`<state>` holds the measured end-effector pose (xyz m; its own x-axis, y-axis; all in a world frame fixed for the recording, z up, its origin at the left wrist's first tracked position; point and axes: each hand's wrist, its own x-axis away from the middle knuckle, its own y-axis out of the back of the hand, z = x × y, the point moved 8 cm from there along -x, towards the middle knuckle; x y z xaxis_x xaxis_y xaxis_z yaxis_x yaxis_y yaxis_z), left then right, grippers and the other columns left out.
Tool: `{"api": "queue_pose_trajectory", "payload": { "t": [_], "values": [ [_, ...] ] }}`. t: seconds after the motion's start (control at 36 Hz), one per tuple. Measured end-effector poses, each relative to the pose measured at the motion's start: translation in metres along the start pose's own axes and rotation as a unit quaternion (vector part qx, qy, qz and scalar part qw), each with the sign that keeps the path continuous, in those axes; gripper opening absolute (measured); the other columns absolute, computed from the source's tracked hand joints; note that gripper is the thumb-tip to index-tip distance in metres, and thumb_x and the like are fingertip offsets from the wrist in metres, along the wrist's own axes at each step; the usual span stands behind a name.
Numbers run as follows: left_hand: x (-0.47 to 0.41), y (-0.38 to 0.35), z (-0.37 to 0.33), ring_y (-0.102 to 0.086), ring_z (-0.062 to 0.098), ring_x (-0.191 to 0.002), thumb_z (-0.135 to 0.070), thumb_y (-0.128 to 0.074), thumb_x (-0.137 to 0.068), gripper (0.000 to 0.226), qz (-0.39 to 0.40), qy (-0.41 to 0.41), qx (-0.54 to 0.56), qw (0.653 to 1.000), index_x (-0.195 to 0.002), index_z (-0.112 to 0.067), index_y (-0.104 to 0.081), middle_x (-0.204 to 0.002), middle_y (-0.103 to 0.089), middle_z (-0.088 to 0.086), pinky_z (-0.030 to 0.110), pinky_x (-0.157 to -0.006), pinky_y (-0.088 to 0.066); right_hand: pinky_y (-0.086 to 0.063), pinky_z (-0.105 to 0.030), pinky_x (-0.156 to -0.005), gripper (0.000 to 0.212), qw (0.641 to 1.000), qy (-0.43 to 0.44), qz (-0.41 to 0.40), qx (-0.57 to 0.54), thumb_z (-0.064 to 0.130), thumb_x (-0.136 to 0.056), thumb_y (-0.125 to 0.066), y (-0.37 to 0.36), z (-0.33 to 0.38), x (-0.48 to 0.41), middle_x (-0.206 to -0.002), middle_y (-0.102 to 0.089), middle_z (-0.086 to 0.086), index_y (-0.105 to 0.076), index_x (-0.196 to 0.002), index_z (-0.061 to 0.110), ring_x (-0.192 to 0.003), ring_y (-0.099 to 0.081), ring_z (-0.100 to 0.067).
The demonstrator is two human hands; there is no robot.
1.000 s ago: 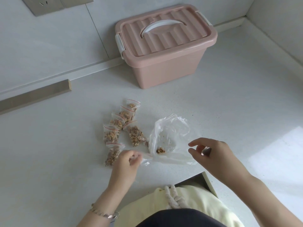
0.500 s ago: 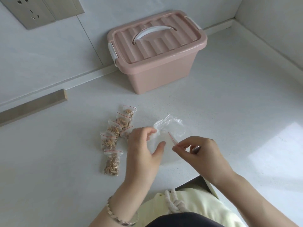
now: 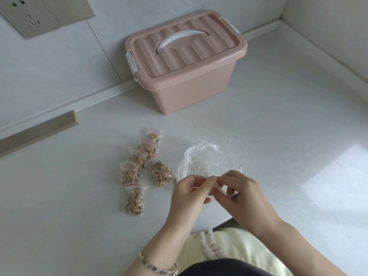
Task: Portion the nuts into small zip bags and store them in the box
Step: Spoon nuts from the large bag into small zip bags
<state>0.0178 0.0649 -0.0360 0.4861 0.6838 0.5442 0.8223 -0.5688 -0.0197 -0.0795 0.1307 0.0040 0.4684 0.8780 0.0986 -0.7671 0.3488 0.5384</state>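
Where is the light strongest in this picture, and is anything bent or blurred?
Head view: light is strongest in the sun patch on the counter at the right. Head view: the wide lens slants the wall seam and makes the box lean. Head view: the left hand, right hand and the zip bag they pinch look slightly soft, while the nut bags look sharper.

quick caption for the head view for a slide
Portioning nuts: left hand and right hand pinch a small zip bag beside six filled nut bags; pink box closed behind.
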Motion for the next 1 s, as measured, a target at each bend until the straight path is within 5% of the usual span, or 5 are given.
{"api": "queue_pose_trajectory", "payload": {
  "t": [0.17,0.36,0.75,0.89,1.0],
  "values": [
    [0.0009,-0.0013,0.0051,-0.068,0.01,-0.075,-0.022,-0.067,-0.082,0.019,0.035,0.026,0.034,0.998,-0.085,-0.004,-0.069,-0.08,-0.073,0.005,0.026,-0.07,-0.055,-0.039,-0.006,-0.057,0.026,0.999,0.002,0.005,-0.046,0.019,-0.081,-0.069,0.0044,-0.0021,0.0017,-0.079,-0.06,0.01,-0.067,-0.087,0.044,-0.068,-0.051,-0.002],
    [0.0027,-0.0016,0.0052,-0.069,0.012,-0.079,-0.023,-0.064,-0.082,0.022,0.057,0.041,0.038,0.997,-0.09,-0.004,-0.069,-0.081,-0.074,0.002,0.024,-0.069,-0.055,-0.039,-0.006,-0.057,0.017,0.999,-0.007,0.01,-0.036,0.017,-0.08,-0.069,0.0046,-0.0073,0.0015,-0.08,-0.061,0.012,-0.073,-0.092,0.029,-0.07,-0.052,-0.002],
    [0.0053,-0.0031,0.0072,-0.067,0.014,-0.079,-0.028,-0.066,-0.074,0.022,0.092,0.077,0.09,0.989,-0.083,-0.008,-0.07,-0.082,-0.072,0.005,0.031,-0.07,-0.052,-0.039,-0.008,-0.058,0.019,0.999,-0.004,0.018,-0.039,0.022,-0.077,-0.071,0.0059,-0.0048,0.0021,-0.079,-0.061,0.011,-0.073,-0.094,0.03,-0.068,-0.051,-0.001],
    [0.0079,-0.003,0.0077,-0.068,0.017,-0.082,-0.029,-0.067,-0.068,0.025,0.101,0.086,0.107,0.985,-0.081,-0.008,-0.069,-0.087,-0.073,0.006,0.03,-0.07,-0.052,-0.039,-0.01,-0.057,0.025,0.998,-0.008,0.024,-0.06,0.042,-0.074,-0.061,0.0063,-0.0034,0.0026,-0.079,-0.062,0.012,-0.073,-0.092,0.03,-0.069,-0.052,-0.005],
    [0.0081,0.0,0.0047,-0.069,0.018,-0.086,-0.03,-0.067,-0.066,0.026,0.095,0.067,0.091,0.989,-0.082,-0.009,-0.071,-0.086,-0.073,0.006,0.027,-0.068,-0.053,-0.04,-0.011,-0.057,0.017,0.997,-0.021,0.026,-0.067,0.033,-0.078,-0.066,0.0071,-0.0041,0.0021,-0.08,-0.063,0.012,-0.074,-0.092,0.029,-0.068,-0.053,-0.006]
  ]
}}
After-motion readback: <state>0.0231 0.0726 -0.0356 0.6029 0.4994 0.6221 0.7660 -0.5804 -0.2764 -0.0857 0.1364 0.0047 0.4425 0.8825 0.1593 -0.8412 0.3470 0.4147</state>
